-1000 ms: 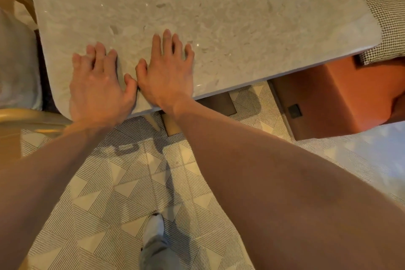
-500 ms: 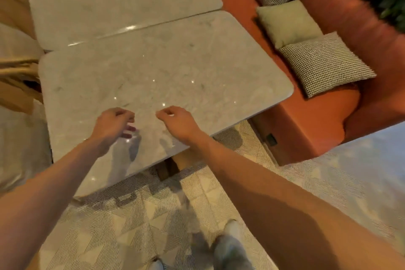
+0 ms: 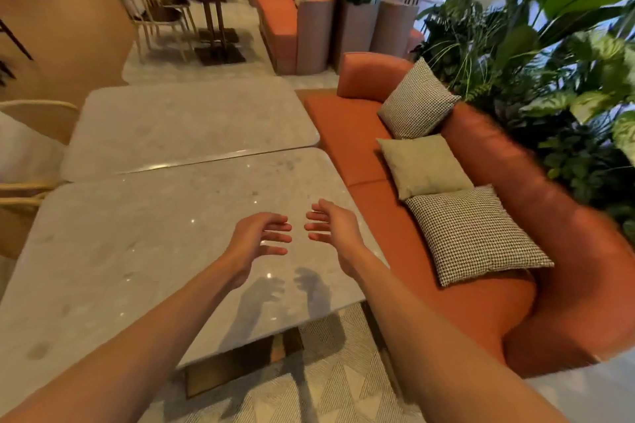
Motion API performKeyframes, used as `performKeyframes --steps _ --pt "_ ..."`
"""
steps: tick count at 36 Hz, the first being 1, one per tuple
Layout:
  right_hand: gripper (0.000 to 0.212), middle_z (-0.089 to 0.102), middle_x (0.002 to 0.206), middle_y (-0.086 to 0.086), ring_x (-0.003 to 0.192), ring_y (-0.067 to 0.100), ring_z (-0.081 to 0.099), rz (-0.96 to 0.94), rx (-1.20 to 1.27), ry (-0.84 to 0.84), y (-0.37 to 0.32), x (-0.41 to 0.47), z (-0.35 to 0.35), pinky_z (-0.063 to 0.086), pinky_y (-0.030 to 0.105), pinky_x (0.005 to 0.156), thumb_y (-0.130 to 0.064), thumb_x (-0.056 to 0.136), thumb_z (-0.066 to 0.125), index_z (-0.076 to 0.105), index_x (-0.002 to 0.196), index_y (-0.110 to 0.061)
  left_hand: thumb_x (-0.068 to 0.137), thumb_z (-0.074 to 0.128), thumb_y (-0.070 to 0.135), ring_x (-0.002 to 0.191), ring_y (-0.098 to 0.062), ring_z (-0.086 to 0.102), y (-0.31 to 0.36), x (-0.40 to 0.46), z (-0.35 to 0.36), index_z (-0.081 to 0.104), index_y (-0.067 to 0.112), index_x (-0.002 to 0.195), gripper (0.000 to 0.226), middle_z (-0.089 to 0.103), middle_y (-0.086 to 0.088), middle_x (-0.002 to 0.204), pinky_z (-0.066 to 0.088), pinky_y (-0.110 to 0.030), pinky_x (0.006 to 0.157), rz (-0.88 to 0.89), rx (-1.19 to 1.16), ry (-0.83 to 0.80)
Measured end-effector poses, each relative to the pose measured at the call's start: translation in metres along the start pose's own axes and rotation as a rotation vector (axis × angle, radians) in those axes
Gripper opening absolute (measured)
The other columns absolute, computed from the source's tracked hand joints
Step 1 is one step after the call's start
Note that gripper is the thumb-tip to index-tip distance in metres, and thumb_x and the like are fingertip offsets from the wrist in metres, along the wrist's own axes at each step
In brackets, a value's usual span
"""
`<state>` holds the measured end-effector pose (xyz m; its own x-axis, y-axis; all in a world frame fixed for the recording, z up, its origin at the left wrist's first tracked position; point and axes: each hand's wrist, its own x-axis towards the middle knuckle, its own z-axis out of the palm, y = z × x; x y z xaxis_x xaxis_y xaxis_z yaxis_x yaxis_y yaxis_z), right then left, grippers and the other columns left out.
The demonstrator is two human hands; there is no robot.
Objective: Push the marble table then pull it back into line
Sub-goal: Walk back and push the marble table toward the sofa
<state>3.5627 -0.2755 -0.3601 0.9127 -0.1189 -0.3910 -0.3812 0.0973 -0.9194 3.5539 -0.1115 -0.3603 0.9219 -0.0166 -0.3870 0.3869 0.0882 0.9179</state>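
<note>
The near marble table (image 3: 130, 244) is a pale grey slab with rounded corners, lying edge to edge with a second marble table (image 3: 178, 124) behind it. Both of my hands hover in the air above the near table's right part, palms facing each other, touching nothing. My left hand (image 3: 256, 239) has its fingers spread and slightly curled. My right hand (image 3: 331, 228) is likewise open, a short gap from the left. Their shadows fall on the slab near its front edge.
An orange sofa (image 3: 481, 306) with three cushions runs along the tables' right side. Wooden chairs (image 3: 31, 134) stand at the left. The table's brass base (image 3: 240, 364) sits on a patterned rug (image 3: 309, 395). Plants (image 3: 549, 62) rise behind the sofa.
My hands lifted off the table's near edge, where they lay flat, and rose into the air with fingers spread. The view tilted up to show the room.
</note>
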Motion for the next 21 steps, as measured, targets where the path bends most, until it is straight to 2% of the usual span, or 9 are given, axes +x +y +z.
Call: performKeyframes --steps 4,10,12,17,21 --pt "0.031 0.072 0.111 0.014 0.092 0.025 0.068 -0.001 -0.041 0.008 -0.006 0.04 -0.029 0.057 0.042 0.087 -0.031 0.099 0.052 0.07 0.109 -0.006 0.098 0.051 0.018 0.094 -0.033 0.07 0.007 0.043 0.024 0.071 0.001 0.104 0.027 0.074 -0.02 0.106 0.059 -0.045 0.078 0.009 -0.034 -0.025" --pt "0.022 0.074 0.104 0.011 0.09 0.024 0.067 0.0 -0.119 0.024 -0.021 0.123 -0.065 0.057 0.042 0.086 -0.028 0.098 0.055 0.071 0.098 -0.013 0.099 0.05 0.022 0.094 -0.028 0.068 0.013 0.137 0.066 0.069 0.004 0.102 0.027 0.072 -0.018 0.105 0.056 -0.045 0.082 0.009 -0.106 -0.001" --pt "0.021 0.072 0.101 0.009 0.087 0.023 0.065 0.036 -0.139 0.008 -0.026 0.146 -0.074 0.055 0.041 0.082 -0.026 0.098 0.056 0.071 0.098 -0.012 0.099 0.049 0.022 0.094 -0.029 0.067 0.012 0.162 0.082 0.068 0.004 0.103 0.026 0.07 -0.018 0.105 0.055 -0.043 0.081 -0.037 -0.136 0.043" --pt "0.022 0.072 0.106 0.008 0.09 0.021 0.067 0.078 -0.303 -0.087 -0.035 0.212 -0.086 0.055 0.038 0.082 -0.03 0.098 0.057 0.07 0.103 -0.013 0.099 0.051 0.021 0.089 -0.027 0.068 0.008 0.213 0.102 0.068 0.001 0.105 0.028 0.072 -0.018 0.104 0.057 -0.039 0.074 -0.105 -0.168 0.15" --pt "0.028 0.072 0.106 0.006 0.093 0.021 0.068 0.107 -0.377 -0.18 -0.038 0.258 -0.076 0.055 0.038 0.084 -0.031 0.098 0.056 0.069 0.11 -0.009 0.097 0.053 0.021 0.086 -0.028 0.068 0.003 0.238 0.095 0.069 0.002 0.1 0.025 0.072 -0.018 0.101 0.057 -0.043 0.077 -0.153 -0.245 0.275"
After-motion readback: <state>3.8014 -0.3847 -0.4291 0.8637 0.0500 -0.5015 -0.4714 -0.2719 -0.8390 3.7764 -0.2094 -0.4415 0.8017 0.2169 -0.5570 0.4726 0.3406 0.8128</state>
